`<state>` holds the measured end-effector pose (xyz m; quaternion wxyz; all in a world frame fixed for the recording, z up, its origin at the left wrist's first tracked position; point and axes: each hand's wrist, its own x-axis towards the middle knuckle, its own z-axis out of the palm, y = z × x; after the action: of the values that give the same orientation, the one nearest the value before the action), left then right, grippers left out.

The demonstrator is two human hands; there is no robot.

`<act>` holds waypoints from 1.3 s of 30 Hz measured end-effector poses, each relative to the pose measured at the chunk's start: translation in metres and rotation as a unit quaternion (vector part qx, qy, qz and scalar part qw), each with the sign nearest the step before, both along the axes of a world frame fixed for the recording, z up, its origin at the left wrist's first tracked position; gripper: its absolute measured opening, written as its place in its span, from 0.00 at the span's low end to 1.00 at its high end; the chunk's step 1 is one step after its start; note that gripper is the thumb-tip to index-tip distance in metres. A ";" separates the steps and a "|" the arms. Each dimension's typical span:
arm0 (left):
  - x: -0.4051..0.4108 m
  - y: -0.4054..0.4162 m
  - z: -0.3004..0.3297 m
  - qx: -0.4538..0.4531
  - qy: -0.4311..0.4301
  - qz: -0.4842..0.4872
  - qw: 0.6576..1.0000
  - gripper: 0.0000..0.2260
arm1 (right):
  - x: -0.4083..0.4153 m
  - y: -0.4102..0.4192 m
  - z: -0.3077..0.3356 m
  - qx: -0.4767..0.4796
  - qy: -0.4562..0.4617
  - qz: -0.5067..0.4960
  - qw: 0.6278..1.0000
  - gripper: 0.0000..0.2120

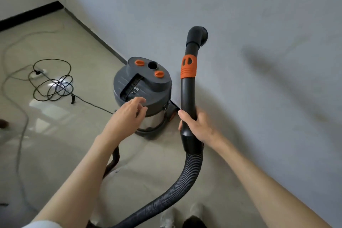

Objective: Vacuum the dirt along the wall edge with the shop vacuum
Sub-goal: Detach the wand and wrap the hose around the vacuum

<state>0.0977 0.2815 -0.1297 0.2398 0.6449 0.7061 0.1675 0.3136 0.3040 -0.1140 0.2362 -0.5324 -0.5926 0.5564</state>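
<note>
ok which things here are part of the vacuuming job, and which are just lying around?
In the job:
- vacuum, beside the wall
- wand, gripped by the right hand
- hose
- left hand, fingers loose over the vacuum lid
- wall edge

Lying about:
- coiled black cable on the floor
- power strip
- grey cord

Showing no readable text; small white label point(135, 89) on shop vacuum point(141, 87) lid staying too blurred to read.

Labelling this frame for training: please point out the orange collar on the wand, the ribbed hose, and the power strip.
orange collar point(188, 67), head view, its middle
ribbed hose point(182, 181), head view, its bend
power strip point(38, 73), head view, its white body
</note>
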 end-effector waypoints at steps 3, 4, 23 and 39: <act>-0.027 0.006 0.013 0.014 0.011 0.011 1.000 0.15 | -0.025 0.017 0.010 0.003 -0.012 0.035 0.999 0.07; -0.034 0.009 0.016 0.018 0.013 0.017 1.000 0.15 | -0.032 0.024 0.013 0.004 -0.015 0.042 0.999 0.06; -0.148 0.175 -0.031 -0.053 0.010 0.008 0.999 0.16 | -0.134 0.207 -0.016 0.007 -0.058 0.015 0.998 0.10; -0.195 0.304 -0.154 -0.095 -0.028 -0.036 0.994 0.14 | -0.186 0.230 -0.121 0.033 -0.155 -0.089 0.983 0.11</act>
<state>-0.0973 0.5855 -0.2834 0.3251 0.6395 0.6881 0.1088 0.1278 0.5342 -0.2345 0.2080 -0.6547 -0.5902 0.4241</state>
